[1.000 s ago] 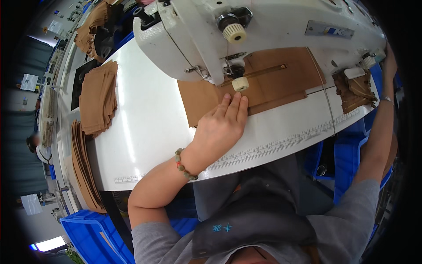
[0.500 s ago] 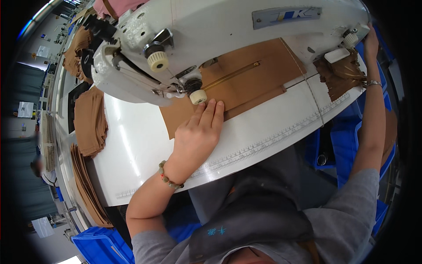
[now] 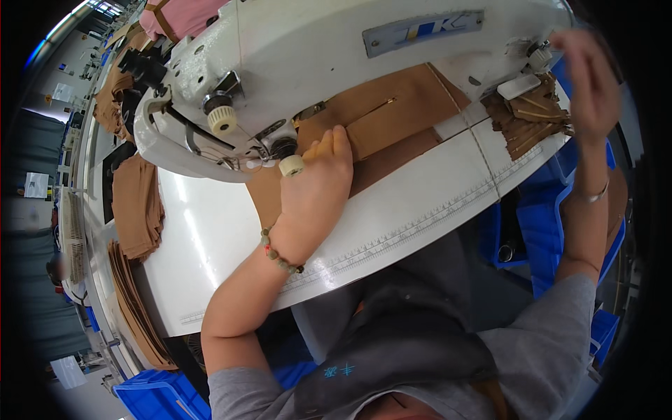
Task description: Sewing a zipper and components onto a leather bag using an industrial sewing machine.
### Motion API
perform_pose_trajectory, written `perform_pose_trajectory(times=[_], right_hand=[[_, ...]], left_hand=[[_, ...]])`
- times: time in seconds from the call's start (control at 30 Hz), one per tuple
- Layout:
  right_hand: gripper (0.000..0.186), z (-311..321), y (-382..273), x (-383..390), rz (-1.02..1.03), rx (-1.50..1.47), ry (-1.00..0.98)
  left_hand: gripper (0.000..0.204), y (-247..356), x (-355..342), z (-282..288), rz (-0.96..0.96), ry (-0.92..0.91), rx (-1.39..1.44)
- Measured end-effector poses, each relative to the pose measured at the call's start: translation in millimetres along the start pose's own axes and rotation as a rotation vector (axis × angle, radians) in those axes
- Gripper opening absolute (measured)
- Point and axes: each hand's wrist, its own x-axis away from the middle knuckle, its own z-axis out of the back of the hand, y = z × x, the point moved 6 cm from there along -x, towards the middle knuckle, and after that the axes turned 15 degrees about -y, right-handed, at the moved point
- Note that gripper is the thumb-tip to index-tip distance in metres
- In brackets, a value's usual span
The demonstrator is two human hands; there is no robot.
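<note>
A white sewing machine (image 3: 322, 42) stands over brown flat pieces (image 3: 413, 94), the upper one with a long narrow slot and a gold-coloured zipper pull. My left hand (image 3: 315, 182) is at these pieces beside the presser area, fingers bent and together on the upper piece; its thumb is hidden. My right hand (image 3: 588, 87) is raised at the machine's right end near a small knob (image 3: 539, 56), blurred, fingers stretched out with nothing visible in them. Dark brown crumpled scraps (image 3: 518, 129) lie just left of it.
Stacks of brown pieces (image 3: 136, 203) line the left of the white table (image 3: 210, 266), with more (image 3: 129, 301) at its edge. Blue bins (image 3: 542, 245) sit below right, another (image 3: 161, 392) lower left. A pink bundle (image 3: 175, 14) is at the back. A person (image 3: 59, 266) is at far left.
My left fingers have moved up over the upper piece and bent. My right hand has come from the machine's far right end into fuller view, raised and moving. The view has shifted.
</note>
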Motion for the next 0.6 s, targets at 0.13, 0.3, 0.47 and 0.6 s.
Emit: perform_pose_trajectory(times=[0.13, 0.3, 0.47, 0.6], right_hand=[[0.020, -116, -179, 29, 0.531, -0.577, -0.750], [0.029, -201, -185, 13, 0.334, -0.489, -1.145], [0.030, -224, -149, -16, -0.088, -0.497, -1.209], [0.030, -220, -131, -17, -0.097, -0.441, -1.035]], left_hand=[[0.045, 10, 1, 22, -0.013, -0.008, 0.168], [0.051, 3, 15, 34, -0.036, 0.082, 0.193], [0.060, -4, 30, 30, -0.026, 0.157, 0.206], [0.059, -13, 41, 21, -0.033, 0.179, 0.214]])
